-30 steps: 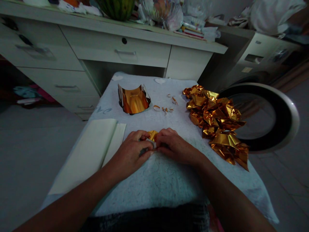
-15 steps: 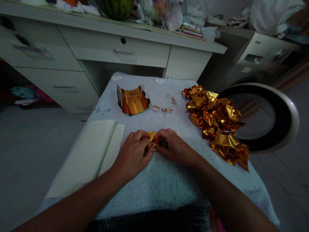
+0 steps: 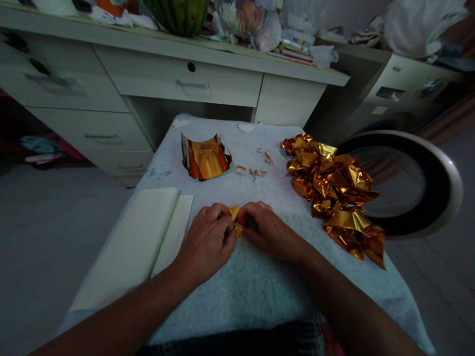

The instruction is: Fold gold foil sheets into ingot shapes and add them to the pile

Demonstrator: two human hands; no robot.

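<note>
My left hand [image 3: 210, 237] and my right hand [image 3: 269, 228] meet over the middle of the cloth-covered table. Between their pinched fingers is a small piece of gold foil [image 3: 234, 212], mostly hidden by the fingertips. Beyond them stands a curved stack of gold foil sheets [image 3: 207, 158], bent up at both sides. Thin curled foil strips [image 3: 257, 172] lie to the right of that stack. A pile of folded, crumpled gold foil pieces [image 3: 334, 178] covers the table's right side.
White paper sheets [image 3: 129, 242] lie at the table's left. Behind is a white drawer desk [image 3: 178, 69] bearing a watermelon [image 3: 178, 15] and plastic bags. At right a washing machine [image 3: 389, 94] has its round door [image 3: 441, 183] open beside the table.
Both hands stay pinched on the small foil piece, with only slight finger movement. The whole view has shifted slightly; the piles and strips lie as before.
</note>
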